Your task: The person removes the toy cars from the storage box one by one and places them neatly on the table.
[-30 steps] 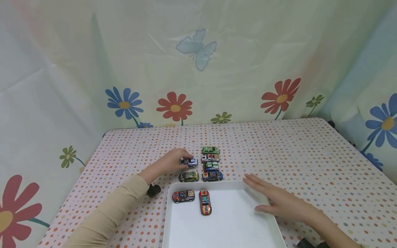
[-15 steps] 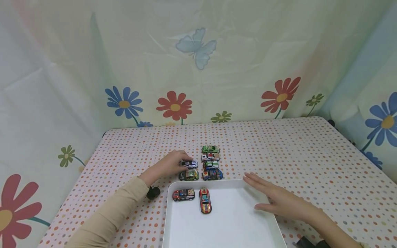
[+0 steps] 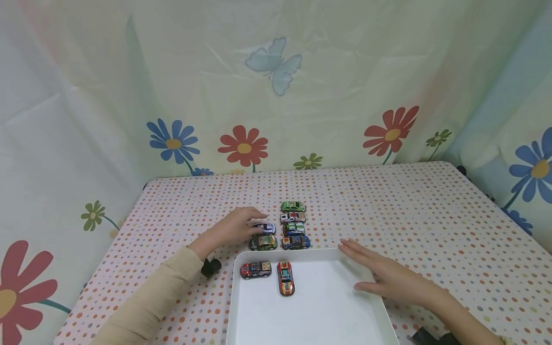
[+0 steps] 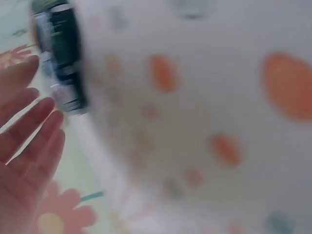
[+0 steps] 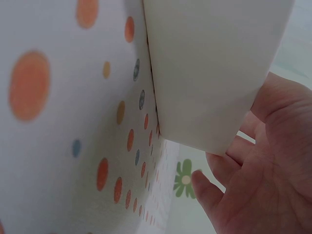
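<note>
My left hand [image 3: 233, 227] hovers at a white and purple toy car [image 3: 266, 229], its fingers loosely extended and partly covering the car's left end. In the left wrist view the fingers [image 4: 36, 126] are spread beside the blurred cars. Right in front of that car lies a green and yellow toy car [image 3: 263, 243]. My right hand [image 3: 388, 278] rests at the right far corner of a white tray [image 3: 327, 316], fingers straight. The right wrist view shows the tray's outer wall [image 5: 209, 63] with the thumb and fingers along its edge.
To the right, several toy cars stand in a column, from a green car [image 3: 293, 206] at the back to a blue car [image 3: 295, 242] by the tray's far rim. Inside the tray lie a dark red car [image 3: 256, 270] and a red-yellow car [image 3: 286, 278]. A dotted cloth [image 3: 388, 206] covers the table.
The white and purple car has come nearer, up against the green and yellow one. My left hand's fingers have loosened from it and lifted slightly. My right hand stays put.
</note>
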The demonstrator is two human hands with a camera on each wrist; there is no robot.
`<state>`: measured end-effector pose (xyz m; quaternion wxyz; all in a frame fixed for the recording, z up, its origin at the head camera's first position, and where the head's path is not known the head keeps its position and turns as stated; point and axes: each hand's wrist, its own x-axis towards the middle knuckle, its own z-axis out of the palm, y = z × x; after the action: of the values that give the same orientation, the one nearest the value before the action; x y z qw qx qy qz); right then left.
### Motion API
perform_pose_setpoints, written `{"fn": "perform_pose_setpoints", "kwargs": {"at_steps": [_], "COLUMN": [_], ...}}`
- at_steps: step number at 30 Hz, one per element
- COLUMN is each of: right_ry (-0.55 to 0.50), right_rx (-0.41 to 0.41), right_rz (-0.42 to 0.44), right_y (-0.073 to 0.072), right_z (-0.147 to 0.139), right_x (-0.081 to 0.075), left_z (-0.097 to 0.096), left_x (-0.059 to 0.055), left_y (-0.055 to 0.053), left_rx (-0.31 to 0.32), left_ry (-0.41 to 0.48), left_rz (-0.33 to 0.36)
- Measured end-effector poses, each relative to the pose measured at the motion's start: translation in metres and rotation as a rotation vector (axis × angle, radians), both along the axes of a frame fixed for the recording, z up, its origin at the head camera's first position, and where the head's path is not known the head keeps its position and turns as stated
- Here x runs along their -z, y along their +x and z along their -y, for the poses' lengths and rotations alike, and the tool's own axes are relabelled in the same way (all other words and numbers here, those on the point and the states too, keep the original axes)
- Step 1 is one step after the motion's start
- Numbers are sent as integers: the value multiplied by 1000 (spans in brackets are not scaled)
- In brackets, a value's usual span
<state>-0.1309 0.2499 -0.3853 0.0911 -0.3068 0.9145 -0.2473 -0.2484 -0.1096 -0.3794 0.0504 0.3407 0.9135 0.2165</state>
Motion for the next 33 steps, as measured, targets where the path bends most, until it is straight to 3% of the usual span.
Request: {"fn": "perform_pose_setpoints", "kwargs": {"at_steps": [3, 7, 10, 13, 19, 24, 26, 33], "right_ry": [-5, -12, -9, -5, -12, -37, -44, -43], "right_rx": [-1, -10, -9, -5, -1, -13, -15, -15], "right_rz": [1, -3, -5, -6, 4, 15, 24, 15], "right_y": [0, 0, 0, -1, -1, 0, 0, -1], "right_z": [1, 1, 0, 0, -1, -2, -3, -4], "right_x": [0, 0, 0, -1, -1, 1, 2, 2], "left_z": [4, 7, 7, 7, 1, -3, -3, -5], "left_x": [-13, -24, -22, -16, -8, -1, 1, -3], "left_y": [16, 52, 78, 94, 106, 109, 109, 111], "left_rx": [-5, 38, 76, 91, 106, 142, 137, 59], "left_ry": [81, 121, 48, -42, -244, -289, -274, -244], "left_rz": [-58, -125, -165, -185, -248, -338, -340, -237]}}
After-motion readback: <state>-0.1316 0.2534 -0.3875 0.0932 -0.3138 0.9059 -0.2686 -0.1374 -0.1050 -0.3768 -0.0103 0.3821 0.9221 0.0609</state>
